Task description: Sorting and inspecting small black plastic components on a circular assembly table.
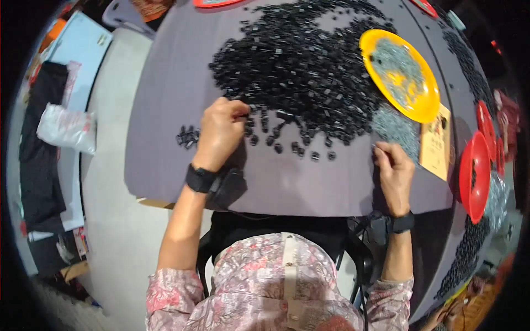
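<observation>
A large heap of small black plastic pieces [298, 71] is spread over the grey-covered table [309, 190]. My left hand [221, 129] is at the heap's near left edge, thumb and fingers pinched together by the black pieces; what they hold is too small to make out. A small cluster of black pieces [187, 137] lies to the left of it. My right hand [396, 174] is pinched too, beside a pile of small clear pieces [396, 129]; anything between its fingertips cannot be made out. More clear pieces fill part of a yellow plate [428, 107].
A yellow paper booklet [436, 146] lies right of the clear pile. Red bowls [473, 176] and more black pieces [466, 256] are at the far right, with a person's hand [503, 118] beyond. On the left, a white plastic bag [66, 128] rests on a pale surface.
</observation>
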Tool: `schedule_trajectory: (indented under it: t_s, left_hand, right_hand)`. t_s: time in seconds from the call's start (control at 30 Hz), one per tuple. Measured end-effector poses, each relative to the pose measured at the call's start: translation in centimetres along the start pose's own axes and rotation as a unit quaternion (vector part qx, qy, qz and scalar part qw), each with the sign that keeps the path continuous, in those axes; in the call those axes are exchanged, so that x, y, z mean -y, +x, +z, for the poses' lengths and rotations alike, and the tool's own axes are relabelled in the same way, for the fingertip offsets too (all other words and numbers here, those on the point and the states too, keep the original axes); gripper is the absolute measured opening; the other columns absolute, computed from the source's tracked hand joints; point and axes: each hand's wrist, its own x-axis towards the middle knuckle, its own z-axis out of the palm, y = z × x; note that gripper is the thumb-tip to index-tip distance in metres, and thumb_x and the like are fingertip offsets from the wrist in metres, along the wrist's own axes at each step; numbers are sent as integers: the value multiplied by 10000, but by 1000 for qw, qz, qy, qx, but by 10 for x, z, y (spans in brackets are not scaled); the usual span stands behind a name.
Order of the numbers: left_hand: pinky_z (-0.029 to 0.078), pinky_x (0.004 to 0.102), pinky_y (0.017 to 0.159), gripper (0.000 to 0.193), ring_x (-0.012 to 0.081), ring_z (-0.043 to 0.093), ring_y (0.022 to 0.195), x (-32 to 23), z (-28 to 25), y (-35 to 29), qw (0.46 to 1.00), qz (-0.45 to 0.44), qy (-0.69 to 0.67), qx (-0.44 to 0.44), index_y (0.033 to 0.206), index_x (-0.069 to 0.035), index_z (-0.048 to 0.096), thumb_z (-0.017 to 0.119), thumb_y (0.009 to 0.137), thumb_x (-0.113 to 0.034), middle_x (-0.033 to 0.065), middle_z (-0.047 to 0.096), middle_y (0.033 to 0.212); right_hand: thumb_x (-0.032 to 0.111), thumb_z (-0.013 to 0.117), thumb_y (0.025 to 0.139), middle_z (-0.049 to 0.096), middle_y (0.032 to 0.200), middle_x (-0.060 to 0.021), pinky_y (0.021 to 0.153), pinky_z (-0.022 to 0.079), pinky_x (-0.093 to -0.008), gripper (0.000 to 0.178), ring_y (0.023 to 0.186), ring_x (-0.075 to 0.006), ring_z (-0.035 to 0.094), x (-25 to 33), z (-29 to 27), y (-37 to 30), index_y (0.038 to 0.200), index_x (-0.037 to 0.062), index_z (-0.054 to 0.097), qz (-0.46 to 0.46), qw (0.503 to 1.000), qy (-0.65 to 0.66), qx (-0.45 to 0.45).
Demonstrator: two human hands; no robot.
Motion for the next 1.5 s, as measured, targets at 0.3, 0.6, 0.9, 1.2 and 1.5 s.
schedule_trajectory:
  t_s: [0.3, 0.6, 0.9, 1.2, 1.5]
  left_hand:
    - [485, 393, 709, 88, 320, 606, 790, 5, 9, -1, 996, 61, 64, -11, 898, 12, 562, 591, 819, 39, 159, 579, 868]
    - [502, 322, 630, 141, 190, 603, 685, -20, -19, -9, 994, -31, -103, -18, 1018, 24, 609, 595, 892, -39, 104, 648, 841]
    - [446, 205, 511, 148, 44, 509, 566, -73, 21, -55, 856, -164, -440, 217, 1077, -28, 604, 544, 945, -50, -23, 563, 776]
    - [469, 209, 499, 166, 50, 554, 608, -120, 76, -52, 846, -112, -468, 229, 1017, 13, 672, 539, 926, -29, 4, 591, 787]
    - [416, 195, 621, 102, 32, 511, 710, -124, 96, -50, 903, -46, -397, 156, 932, 4, 665, 609, 926, -81, -35, 609, 780]
  right_hand:
    - [60, 602, 938, 646, 777, -4, 622, 467, -213, 124, 670, -53, 555, -5, -6, 0, 1000, -18, 676, 86, 992, 88, 7]
    - [76, 617, 930, 639, 755, 18, 570, 426, -193, 153, 662, -33, 559, -12, -6, 5, 1033, 1, 702, 107, 986, 130, 14]
    - [132, 613, 944, 624, 726, -4, 575, 451, -229, 154, 627, -60, 534, -11, -6, 11, 948, -12, 667, 98, 986, 131, -18]
    - [157, 591, 977, 617, 781, 25, 567, 414, -186, 131, 647, -27, 518, 32, -9, -5, 952, 39, 642, 122, 969, 205, 61]
    - [81, 583, 964, 603, 735, 29, 572, 437, -203, 105, 632, -38, 525, 47, 1, -12, 948, 9, 658, 60, 984, 160, 44]
